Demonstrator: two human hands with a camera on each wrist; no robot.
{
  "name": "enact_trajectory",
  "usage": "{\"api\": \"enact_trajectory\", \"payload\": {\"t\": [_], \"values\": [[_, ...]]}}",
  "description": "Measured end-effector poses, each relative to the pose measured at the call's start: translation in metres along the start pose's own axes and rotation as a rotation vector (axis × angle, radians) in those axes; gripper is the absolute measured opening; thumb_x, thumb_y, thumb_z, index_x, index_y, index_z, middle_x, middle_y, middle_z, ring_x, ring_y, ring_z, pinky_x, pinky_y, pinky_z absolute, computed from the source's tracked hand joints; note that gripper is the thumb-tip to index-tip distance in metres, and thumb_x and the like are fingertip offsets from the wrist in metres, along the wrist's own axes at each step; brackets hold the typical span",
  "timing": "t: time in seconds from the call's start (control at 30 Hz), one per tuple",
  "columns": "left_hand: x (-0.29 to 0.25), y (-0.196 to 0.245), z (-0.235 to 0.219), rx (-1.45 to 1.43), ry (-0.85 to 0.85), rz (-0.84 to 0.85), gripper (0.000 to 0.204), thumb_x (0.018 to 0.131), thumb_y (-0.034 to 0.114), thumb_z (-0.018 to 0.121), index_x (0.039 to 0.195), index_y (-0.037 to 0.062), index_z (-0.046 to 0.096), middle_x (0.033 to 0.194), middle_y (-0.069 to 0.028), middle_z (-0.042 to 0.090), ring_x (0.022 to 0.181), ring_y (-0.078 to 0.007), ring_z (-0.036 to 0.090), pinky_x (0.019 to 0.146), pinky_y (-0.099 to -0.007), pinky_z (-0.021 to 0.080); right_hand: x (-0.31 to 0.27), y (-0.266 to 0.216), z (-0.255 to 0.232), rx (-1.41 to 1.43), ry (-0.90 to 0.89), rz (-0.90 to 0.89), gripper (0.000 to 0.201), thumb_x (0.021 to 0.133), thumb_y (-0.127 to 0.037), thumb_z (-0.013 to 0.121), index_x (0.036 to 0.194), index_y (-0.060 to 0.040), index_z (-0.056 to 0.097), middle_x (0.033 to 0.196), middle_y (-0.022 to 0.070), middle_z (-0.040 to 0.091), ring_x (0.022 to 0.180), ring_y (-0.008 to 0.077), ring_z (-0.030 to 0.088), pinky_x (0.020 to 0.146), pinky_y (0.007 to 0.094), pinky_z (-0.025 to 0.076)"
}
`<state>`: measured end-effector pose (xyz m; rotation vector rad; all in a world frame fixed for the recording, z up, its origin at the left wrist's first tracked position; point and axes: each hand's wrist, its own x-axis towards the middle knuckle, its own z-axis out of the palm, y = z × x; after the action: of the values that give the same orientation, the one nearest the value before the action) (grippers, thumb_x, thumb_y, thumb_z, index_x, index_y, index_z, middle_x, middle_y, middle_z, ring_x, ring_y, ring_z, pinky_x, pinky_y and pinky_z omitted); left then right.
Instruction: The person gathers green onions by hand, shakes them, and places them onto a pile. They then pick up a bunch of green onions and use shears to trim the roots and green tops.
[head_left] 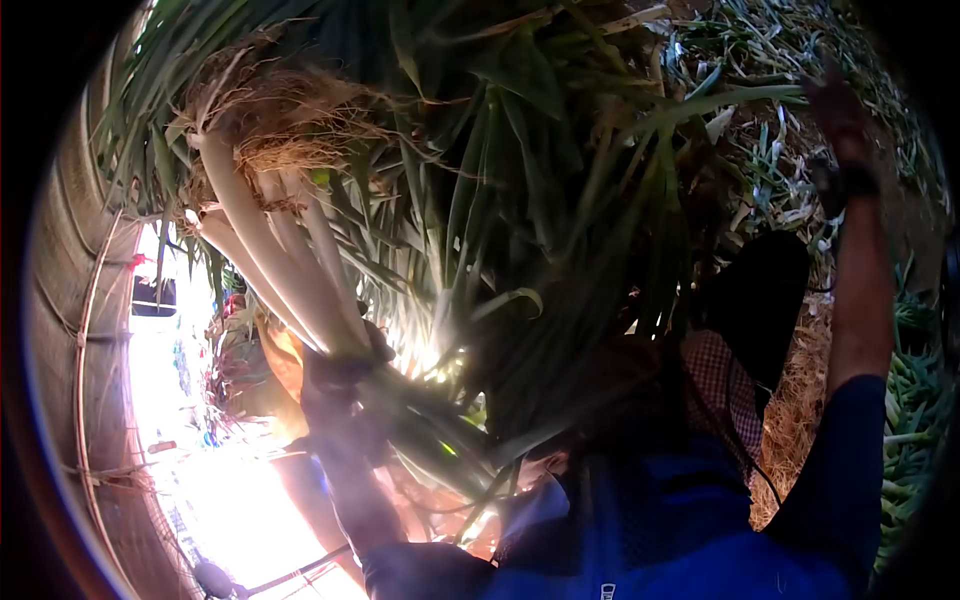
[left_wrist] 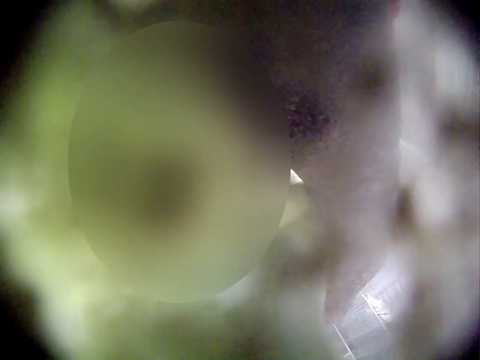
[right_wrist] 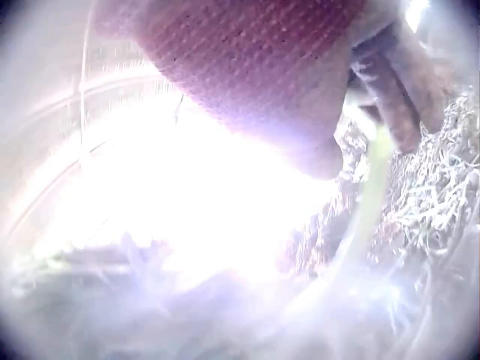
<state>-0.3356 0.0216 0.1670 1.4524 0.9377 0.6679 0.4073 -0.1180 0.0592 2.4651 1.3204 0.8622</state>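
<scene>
Gripping a bundle of long white-stalked leeks with tangled brown roots, the left hand, dark-gloved in the head view, closes round the stalks where the white turns to green. The bundle's long axis runs on a slant from the roots at upper left down to the leaves at lower right, so the hand holds it near the middle and the roots stand above and to the left of the fist. About four white stalks can be counted; others may hide behind them. The left wrist view is only a pale green blur pressed close to the lens and adds nothing certain. Past the bundle hangs a dense mass of green leek leaves, filling the middle of the head view. Below it is the person's blue sleeve. Far to the right the right hand, raised at the end of a straight arm, is up among scattered cut leaves and straw on the ground; whether its fingers are spread or curled round anything I cannot tell, and the right wrist view is washed out by glare. The left hand is the one on the leeks; the right is well apart from them.
</scene>
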Motion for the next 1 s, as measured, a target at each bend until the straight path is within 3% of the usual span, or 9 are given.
{"api": "enact_trajectory", "payload": {"t": [0.17, 0.3, 0.37, 0.4, 0.53, 0.7, 0.77, 0.9, 1.0], "values": [[0.051, -0.053, -0.051, -0.155, -0.35, -0.018, 0.051, 0.077, -0.002, 0.069, 0.127, -0.0024, 0.059, 0.11, -0.0216, 0.063, 0.097, -0.0286, 0.065, 0.074, -0.0349, 0.056, -0.03, -0.071, -0.132, 1.188, -0.032, 0.126, 0.05, 0.098, -0.044, 0.067, 0.134, -0.0086, 0.065, 0.126, 0.0222, 0.07, 0.117, 0.0375, 0.068, 0.102, 0.0477, 0.054], [0.018, -0.042, -0.006, -0.036, -0.384, 0.354, 0.045, 0.074, 0.002, 0.073, 0.118, 0.0046, 0.067, 0.144, -0.0227, 0.048, 0.112, -0.0303, 0.062, 0.088, -0.0377, 0.054, -0.054, -0.144, -0.185, 1.119, 0.027, -0.456, 0.05, 0.09, -0.03, 0.078, 0.133, -0.0075, 0.067, 0.112, 0.017, 0.074, 0.09, 0.0292, 0.073, 0.079, 0.0382, 0.059], [0.02, -0.036, 0.008, 0.064, -0.404, 0.363, 0.046, 0.073, 0.005, 0.074, 0.118, 0.0077, 0.068, 0.143, -0.0217, 0.049, 0.114, -0.031, 0.062, 0.096, -0.0424, 0.052, -0.058, -0.16, -0.22, 1.265, 0.05, -0.429, 0.053, 0.09, -0.034, 0.077, 0.13, -0.0015, 0.066, 0.12, 0.0215, 0.072, 0.104, 0.0361, 0.073, 0.093, 0.0423, 0.058], [0.026, -0.034, 0.01, 0.065, -0.223, -0.043, 0.049, 0.073, 0.01, 0.076, 0.121, 0.0059, 0.066, 0.14, -0.0216, 0.052, 0.117, -0.0315, 0.061, 0.1, -0.0447, 0.05, -0.059, -0.165, -0.235, 1.339, 0.034, -0.406, 0.054, 0.089, -0.034, 0.078, 0.13, -0.0008, 0.066, 0.119, 0.0218, 0.073, 0.104, 0.0361, 0.073, 0.091, 0.0425, 0.059], [0.022, -0.058, 0.004, 0.132, -0.336, 0.087, 0.046, 0.072, 0.015, 0.078, 0.115, -0.0022, 0.071, 0.14, -0.0234, 0.053, 0.122, -0.034, 0.061, 0.103, -0.0455, 0.049, -0.056, -0.188, -0.266, 1.616, 0.221, -0.394, 0.059, 0.088, -0.036, 0.078, 0.132, -0.0005, 0.064, 0.116, 0.0229, 0.073, 0.099, 0.0359, 0.074, 0.087, 0.0429, 0.059], [0.013, -0.017, 0.057, 0.159, -0.158, -0.034, 0.046, 0.073, 0.02, 0.081, 0.11, -0.0051, 0.075, 0.144, -0.028, 0.048, 0.132, -0.0394, 0.056, 0.11, -0.0483, 0.046, -0.042, -0.223, -0.278, 1.526, 0.299, -0.26, 0.039, 0.092, -0.036, 0.071, 0.109, -0.0011, 0.071, 0.102, 0.0192, 0.074, 0.09, 0.0354, 0.073, 0.08, 0.0453, 0.059], [0.023, -0.057, 0.03, 0.27, -0.442, 0.271, 0.034, 0.101, 0.016, 0.065, 0.123, -0.0091, 0.061, 0.094, -0.0219, 0.077, 0.083, -0.0283, 0.079, 0.077, -0.0365, 0.066, -0.031, -0.228, -0.26, 1.257, 0.283, -0.295, 0.025, 0.093, -0.028, 0.066, 0.09, -0.0039, 0.07, 0.09, 0.016, 0.073, 0.084, 0.0341, 0.073, 0.075, 0.0469, 0.059], [0.033, -0.043, 0.062, 0.396, -0.251, -0.268, 0.053, 0.073, 0.012, 0.094, 0.113, -0.0082, 0.066, 0.092, -0.0108, 0.075, 0.075, -0.0192, 0.074, 0.074, -0.0346, 0.064, 0.025, -0.155, -0.174, 0.849, 0.199, 0.023, 0.015, 0.093, -0.021, 0.062, 0.095, -0.0064, 0.065, 0.088, 0.0117, 0.069, 0.08, 0.0333, 0.07, 0.074, 0.0436, 0.058], [0.029, -0.032, 0.085, 0.392, -0.222, -0.254, 0.07, 0.059, 0.016, 0.103, 0.117, -0.0052, 0.067, 0.099, -0.006, 0.073, 0.083, -0.0147, 0.068, 0.08, -0.0344, 0.06, 0.018, -0.117, -0.168, 0.852, 0.122, 0.204, 0.028, 0.095, -0.027, 0.063, 0.112, -0.0057, 0.068, 0.1, 0.0154, 0.073, 0.088, 0.0323, 0.072, 0.08, 0.0439, 0.059]]}}
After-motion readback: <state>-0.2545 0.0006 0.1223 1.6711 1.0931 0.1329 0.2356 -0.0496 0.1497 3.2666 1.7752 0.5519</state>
